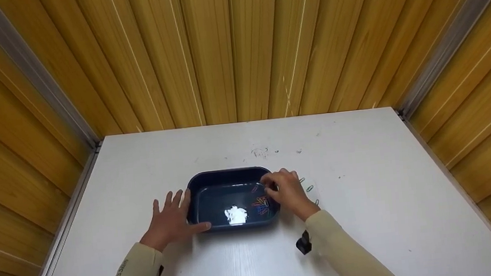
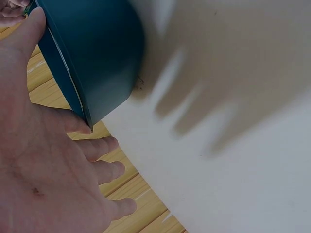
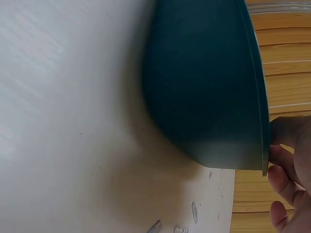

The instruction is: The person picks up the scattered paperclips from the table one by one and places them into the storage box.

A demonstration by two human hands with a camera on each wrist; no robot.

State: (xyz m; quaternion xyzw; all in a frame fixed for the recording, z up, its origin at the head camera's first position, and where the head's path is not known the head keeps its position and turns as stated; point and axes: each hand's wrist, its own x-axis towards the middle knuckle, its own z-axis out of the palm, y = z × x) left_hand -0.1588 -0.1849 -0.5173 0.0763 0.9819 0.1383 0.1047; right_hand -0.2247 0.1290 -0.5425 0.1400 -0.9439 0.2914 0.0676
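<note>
A dark blue rectangular tray [image 1: 216, 204] sits on the white table. Several coloured paper clips [image 1: 261, 205] lie at its right end, with one reddish clip [image 1: 255, 188] a little apart. My left hand [image 1: 171, 221] rests against the tray's left side, fingers spread and straight, thumb over the near rim. Over the right rim reaches my right hand [image 1: 287, 191], its thumb and index finger bent together inside the tray. A bit of green, seemingly a green paper clip [image 2: 27, 8], shows at those fingertips in the left wrist view.
Several green paper clips [image 1: 309, 188] lie on the table [image 1: 370, 216] just right of the tray, partly behind the right hand. Dark marks [image 1: 259, 153] show on the tabletop beyond the tray. Yellow wood-patterned panels [image 1: 219, 50] enclose the table at the back and sides.
</note>
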